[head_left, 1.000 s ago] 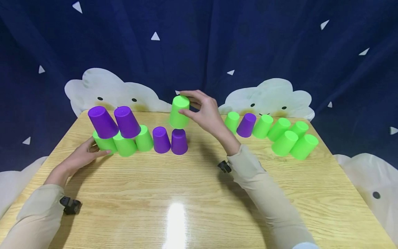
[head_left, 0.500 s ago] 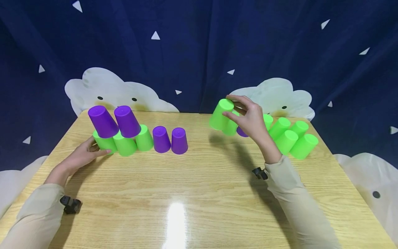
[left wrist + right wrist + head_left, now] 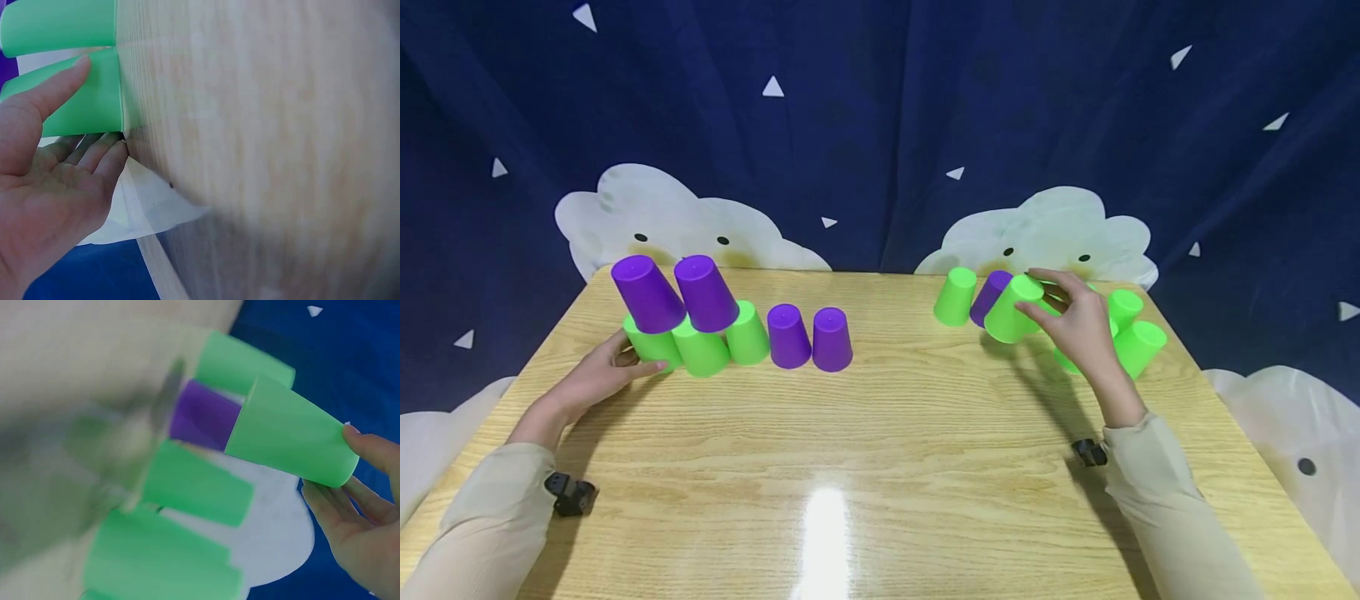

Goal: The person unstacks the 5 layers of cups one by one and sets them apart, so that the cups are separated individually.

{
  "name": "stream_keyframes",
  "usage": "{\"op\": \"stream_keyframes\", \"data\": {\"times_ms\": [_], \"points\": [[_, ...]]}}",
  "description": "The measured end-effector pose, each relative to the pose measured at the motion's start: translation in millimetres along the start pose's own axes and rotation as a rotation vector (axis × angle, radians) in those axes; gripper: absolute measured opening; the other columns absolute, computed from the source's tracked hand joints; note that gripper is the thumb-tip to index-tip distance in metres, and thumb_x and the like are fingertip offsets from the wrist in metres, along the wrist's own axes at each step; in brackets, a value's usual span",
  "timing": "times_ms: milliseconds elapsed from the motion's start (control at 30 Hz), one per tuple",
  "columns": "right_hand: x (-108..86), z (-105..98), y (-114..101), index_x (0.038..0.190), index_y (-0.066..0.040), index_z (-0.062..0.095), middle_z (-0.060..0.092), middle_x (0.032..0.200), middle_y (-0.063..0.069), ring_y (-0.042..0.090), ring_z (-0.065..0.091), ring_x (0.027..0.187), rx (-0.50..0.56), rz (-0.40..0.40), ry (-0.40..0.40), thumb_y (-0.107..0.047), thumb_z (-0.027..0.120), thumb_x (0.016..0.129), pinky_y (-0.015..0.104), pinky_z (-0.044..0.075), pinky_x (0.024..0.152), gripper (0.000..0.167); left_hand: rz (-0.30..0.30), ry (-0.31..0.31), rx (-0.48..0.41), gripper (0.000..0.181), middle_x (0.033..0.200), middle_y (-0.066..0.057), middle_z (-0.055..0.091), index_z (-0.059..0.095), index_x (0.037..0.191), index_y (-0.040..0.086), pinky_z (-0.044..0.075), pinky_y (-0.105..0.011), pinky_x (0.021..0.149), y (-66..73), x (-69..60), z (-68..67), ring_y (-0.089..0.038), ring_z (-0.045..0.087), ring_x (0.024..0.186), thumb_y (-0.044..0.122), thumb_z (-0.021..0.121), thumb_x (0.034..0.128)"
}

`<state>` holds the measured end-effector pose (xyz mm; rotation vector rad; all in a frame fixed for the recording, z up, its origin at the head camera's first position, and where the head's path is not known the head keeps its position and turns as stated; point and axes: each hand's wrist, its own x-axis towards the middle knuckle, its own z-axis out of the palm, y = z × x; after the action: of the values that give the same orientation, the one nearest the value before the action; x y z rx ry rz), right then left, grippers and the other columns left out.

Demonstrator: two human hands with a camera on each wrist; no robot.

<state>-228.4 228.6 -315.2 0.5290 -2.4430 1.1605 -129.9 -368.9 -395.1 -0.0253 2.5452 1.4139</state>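
Observation:
My left hand (image 3: 597, 373) holds the leftmost green cup (image 3: 653, 348) of a row, thumb across its front and fingers on its far side. In the left wrist view that green cup (image 3: 94, 100) stands against the tabletop. Two purple cups (image 3: 647, 296) sit upside down on top of three green cups (image 3: 702, 350). Over on the right, my right hand (image 3: 1078, 321) pinches another upside-down green cup (image 3: 1011, 310) near its closed end. It hangs a little above the table, before a purple cup (image 3: 990, 293). The right wrist view shows the held green cup (image 3: 294, 437) between thumb and fingers.
Two purple cups (image 3: 788, 337) stand beside the green row. A green cup (image 3: 955, 298) stands left of the one held on the right. Several more green cups (image 3: 1141, 346) cluster at the right, partly hidden by the hand. A dark blue curtain (image 3: 880, 125) hangs behind the wooden table (image 3: 737, 467).
My right hand has carried the green cup rightward, from above the two standing purple cups to the right-hand group, and lowered it somewhat. The left hand and the stacked cups have stayed still.

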Motion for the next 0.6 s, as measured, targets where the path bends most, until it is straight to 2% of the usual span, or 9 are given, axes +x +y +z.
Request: {"op": "stream_keyframes", "data": {"times_ms": [233, 600], "points": [[-17.0, -7, 23, 0.120, 0.011, 0.062, 0.060, 0.113, 0.027, 0.043, 0.063, 0.105, -0.161, -0.016, 0.011, 0.004, 0.079, 0.079, 0.041, 0.052, 0.086, 0.045, -0.002, -0.001, 0.000, 0.088, 0.154, -0.036, 0.014, 0.000, 0.157, 0.004, 0.020, -0.072, 0.106, 0.9, -0.1, -0.2, -0.058, 0.019, 0.137, 0.030, 0.062, 0.0986], [-26.3, -9, 41, 0.117, 0.013, 0.063, 0.062, 0.108, 0.030, 0.045, 0.063, 0.098, -0.242, -0.042, 0.019, 0.004, 0.082, 0.076, 0.048, 0.053, 0.080, 0.046, -0.001, 0.001, 0.002, 0.089, 0.154, -0.036, 0.015, 0.001, 0.157, 0.003, 0.020, -0.071, 0.106, 3.1, -1.2, 1.1, -0.057, 0.019, 0.138, 0.030, 0.062, 0.0983]]}}
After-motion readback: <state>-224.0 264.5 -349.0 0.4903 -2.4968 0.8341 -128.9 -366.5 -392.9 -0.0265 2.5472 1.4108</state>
